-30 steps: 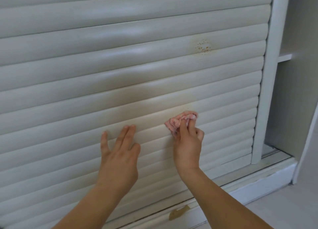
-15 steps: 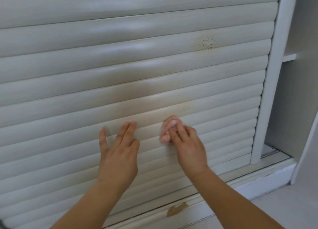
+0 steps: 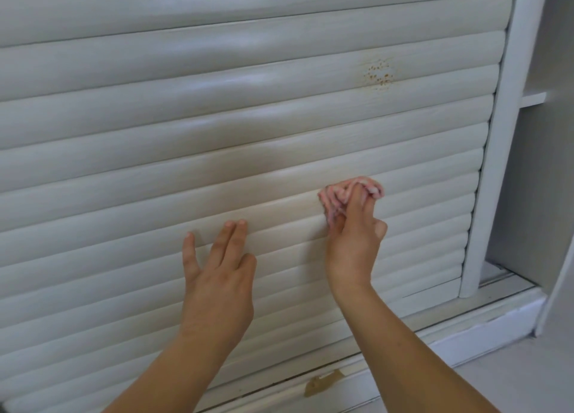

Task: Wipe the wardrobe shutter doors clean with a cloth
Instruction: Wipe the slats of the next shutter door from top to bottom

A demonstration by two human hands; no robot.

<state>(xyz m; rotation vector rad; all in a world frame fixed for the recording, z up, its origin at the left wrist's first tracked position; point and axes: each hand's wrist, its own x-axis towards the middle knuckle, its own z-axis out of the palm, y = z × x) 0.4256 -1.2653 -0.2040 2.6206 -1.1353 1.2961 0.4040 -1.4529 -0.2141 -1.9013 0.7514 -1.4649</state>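
Observation:
A white slatted wardrobe shutter door fills most of the view. My right hand holds a bunched pink cloth and presses it against a slat in the lower middle of the door. My left hand lies flat on the slats to the left of it, fingers straight and spread. A patch of brown rusty specks marks a slat higher up on the right.
The door's white vertical frame post stands at the right, with an open wardrobe section and a shelf beyond it. A bottom track and plinth run below. A brown chipped spot shows on the plinth.
My right hand has swept the cloth to the right and slightly up along the slats, after moving left half a second ago. My left hand stays flat in about the same place.

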